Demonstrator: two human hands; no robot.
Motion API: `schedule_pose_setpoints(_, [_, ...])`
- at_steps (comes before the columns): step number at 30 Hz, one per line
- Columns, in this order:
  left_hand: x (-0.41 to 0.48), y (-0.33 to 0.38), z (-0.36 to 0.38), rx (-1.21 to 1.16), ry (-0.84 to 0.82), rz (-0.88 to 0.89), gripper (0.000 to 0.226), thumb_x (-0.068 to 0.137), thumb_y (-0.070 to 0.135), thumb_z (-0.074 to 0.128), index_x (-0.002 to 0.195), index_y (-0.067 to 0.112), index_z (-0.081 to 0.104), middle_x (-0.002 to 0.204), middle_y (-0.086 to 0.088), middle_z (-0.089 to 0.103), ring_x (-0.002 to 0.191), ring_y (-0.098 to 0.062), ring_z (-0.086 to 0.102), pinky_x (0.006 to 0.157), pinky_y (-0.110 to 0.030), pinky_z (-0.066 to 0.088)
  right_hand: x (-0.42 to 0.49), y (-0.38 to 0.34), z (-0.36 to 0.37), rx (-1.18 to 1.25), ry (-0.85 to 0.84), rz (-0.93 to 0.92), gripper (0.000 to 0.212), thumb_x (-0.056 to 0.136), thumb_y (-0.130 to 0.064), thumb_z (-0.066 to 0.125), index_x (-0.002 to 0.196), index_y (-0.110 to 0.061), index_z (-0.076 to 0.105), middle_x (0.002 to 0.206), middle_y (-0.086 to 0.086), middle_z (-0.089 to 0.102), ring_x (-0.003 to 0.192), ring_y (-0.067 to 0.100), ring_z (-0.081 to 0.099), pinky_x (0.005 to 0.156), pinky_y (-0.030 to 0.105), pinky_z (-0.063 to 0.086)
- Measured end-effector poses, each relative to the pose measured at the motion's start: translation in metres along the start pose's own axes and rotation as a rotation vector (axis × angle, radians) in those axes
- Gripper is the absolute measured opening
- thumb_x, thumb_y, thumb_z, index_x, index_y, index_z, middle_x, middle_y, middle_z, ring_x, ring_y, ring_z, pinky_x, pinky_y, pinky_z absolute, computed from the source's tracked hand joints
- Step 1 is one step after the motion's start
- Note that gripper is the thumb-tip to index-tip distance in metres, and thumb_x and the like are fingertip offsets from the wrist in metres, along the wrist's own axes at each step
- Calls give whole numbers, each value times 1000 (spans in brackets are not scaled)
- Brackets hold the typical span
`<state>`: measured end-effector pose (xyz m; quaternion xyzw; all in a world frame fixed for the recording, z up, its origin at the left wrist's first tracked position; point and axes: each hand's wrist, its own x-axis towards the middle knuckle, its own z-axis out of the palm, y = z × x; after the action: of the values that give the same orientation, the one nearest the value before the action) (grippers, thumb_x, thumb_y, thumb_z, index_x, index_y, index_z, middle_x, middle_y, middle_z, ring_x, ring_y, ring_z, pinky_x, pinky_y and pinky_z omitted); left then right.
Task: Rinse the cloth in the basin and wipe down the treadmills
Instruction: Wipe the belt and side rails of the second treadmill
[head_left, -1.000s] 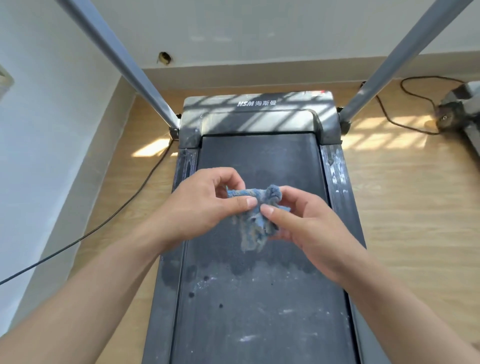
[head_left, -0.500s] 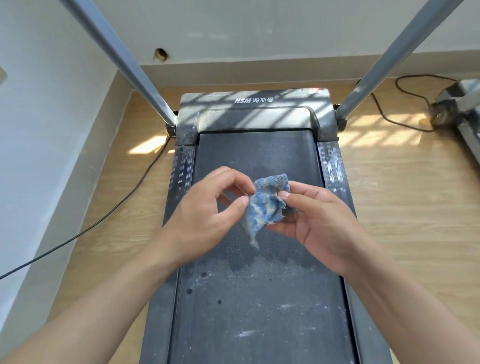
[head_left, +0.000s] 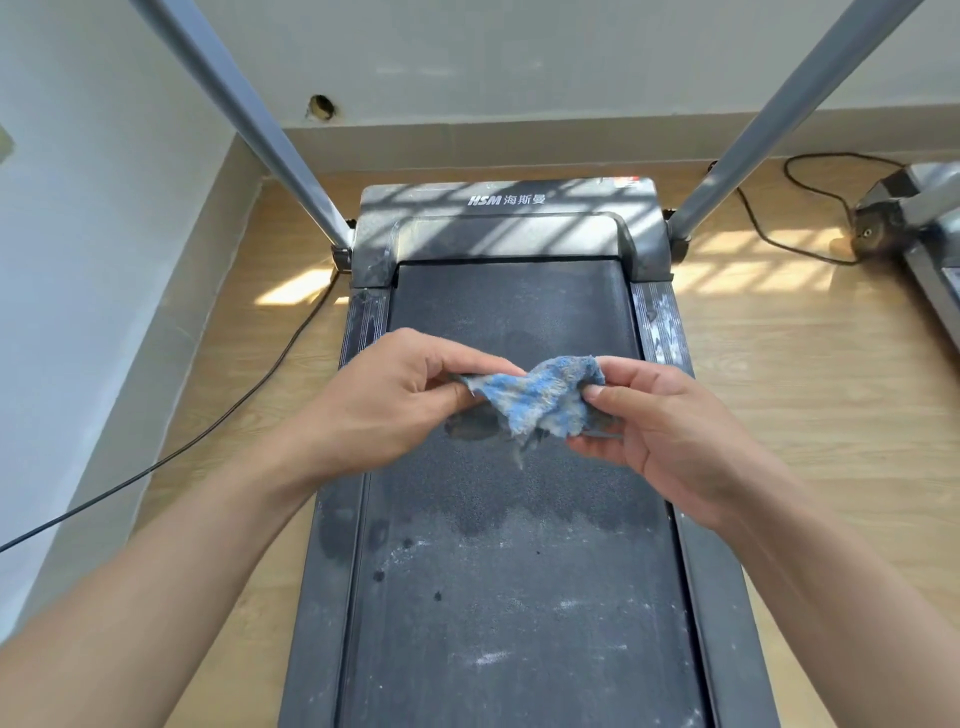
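Both hands, left hand (head_left: 387, 410) and right hand (head_left: 670, 431), pinching cloth (head_left: 540, 397) at frame centre; treadmill (head_left: 519, 597) belt part damp, lower half dusty, unwiped.

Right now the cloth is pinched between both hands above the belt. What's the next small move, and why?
Probably bring the cloth down onto the belt and start wiping. The left hand and right hand hold it spread open in the air, not touching the treadmill, and pale dusty smears and dark spots show on the belt just below them.
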<state>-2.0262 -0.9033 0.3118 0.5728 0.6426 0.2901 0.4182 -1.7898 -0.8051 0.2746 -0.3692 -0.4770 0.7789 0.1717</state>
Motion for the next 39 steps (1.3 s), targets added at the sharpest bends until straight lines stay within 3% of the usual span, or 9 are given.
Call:
schedule_pose_setpoints(5, [1,6,-7,-42,136,-11,23,100,17,59,103,26,81,100,1,81,92,-24,76,87,-43,62,-3,-5,0,-189,-35,-44,16,86,-15,59,91,-11,74,90,6,73,86,16,65,85,37,57])
schedule_pose_setpoints(8, [1,12,-6,-140,133,-32,22,91,27,55,92,22,77,92,-9,77,79,-21,66,76,-35,51,-9,-6,11,-394,-150,-73,23,90,-35,75,94,-12,71,82,3,70,76,13,59,73,24,49])
schedule_pose_setpoints(12, [5,11,-1,-151,81,-77,33,92,33,51,80,6,65,77,-12,65,70,-23,55,74,-38,44,-13,5,35,-461,-219,-158,39,94,-52,71,109,-15,72,96,19,73,77,37,63,73,55,49])
schedule_pose_setpoints(17, [10,-7,2,-179,127,-263,51,93,56,63,89,7,77,85,-20,75,70,-25,61,72,-43,47,-8,20,42,-453,-196,-164,75,98,-68,53,101,6,67,96,38,60,79,47,57,85,68,45])
schedule_pose_setpoints(20, [11,-16,7,-120,257,-325,34,95,53,74,88,20,78,86,0,78,74,-17,69,77,-39,52,-9,22,40,-398,-212,-133,52,104,-51,57,111,-3,74,109,32,68,95,43,67,93,52,49])
schedule_pose_setpoints(23, [9,-14,9,112,377,-200,19,92,49,79,96,32,75,101,11,71,91,2,65,84,-27,49,-13,25,38,-320,-213,-107,22,103,-22,64,115,-8,76,117,20,74,114,45,66,107,61,46])
schedule_pose_setpoints(29, [-2,1,4,-37,-221,-78,37,86,36,85,122,28,79,114,17,80,109,-1,74,100,-21,55,-9,24,26,-326,-200,-85,23,103,-23,63,120,-17,76,116,21,73,116,44,65,110,62,43])
schedule_pose_setpoints(35, [0,-23,19,134,-169,-62,30,86,27,90,114,29,81,103,23,80,98,5,74,88,-16,53,-6,23,17,-484,-136,-7,18,97,-36,68,109,-30,81,94,16,74,77,19,53,77,43,43])
schedule_pose_setpoints(39, [3,-26,19,189,-153,-45,15,93,23,83,102,30,72,93,19,78,82,-2,72,73,-17,47,-9,20,14,-491,-47,7,10,92,-33,78,100,-31,83,91,7,78,75,13,59,78,46,53])
